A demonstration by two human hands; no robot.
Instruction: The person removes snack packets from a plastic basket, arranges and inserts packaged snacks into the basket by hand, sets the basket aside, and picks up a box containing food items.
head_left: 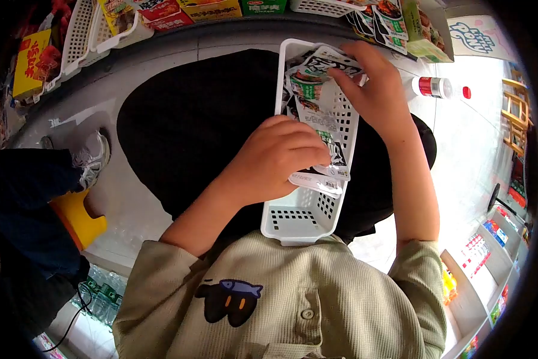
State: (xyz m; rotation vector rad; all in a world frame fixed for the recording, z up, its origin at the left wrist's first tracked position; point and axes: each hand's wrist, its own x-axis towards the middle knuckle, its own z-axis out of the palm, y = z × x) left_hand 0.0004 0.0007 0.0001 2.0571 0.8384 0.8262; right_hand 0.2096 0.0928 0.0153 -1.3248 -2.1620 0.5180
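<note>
A long white perforated basket (pixel 299 232) rests on my lap, its near end showing bare slotted floor. Printed snack packets (pixel 309 90) in black, white and green fill its middle and far part. My left hand (pixel 284 154) reaches over the basket's left rim, its fingers curled round the edge of the nearer packets. At the far right side, my right hand (pixel 373 87) has its thumb and fingers bent over the upper packets, with a packet edge between them.
Shelf baskets (pixel 119 39) and colourful boxes (pixel 212 9) line the far edge. A plastic bottle (pixel 431 87) lies at the right. Another person's shoe (pixel 92 158) and a yellow stool (pixel 80 218) are at the left. Bottled water (pixel 104 293) stands lower left; shelves (pixel 469 293) lower right.
</note>
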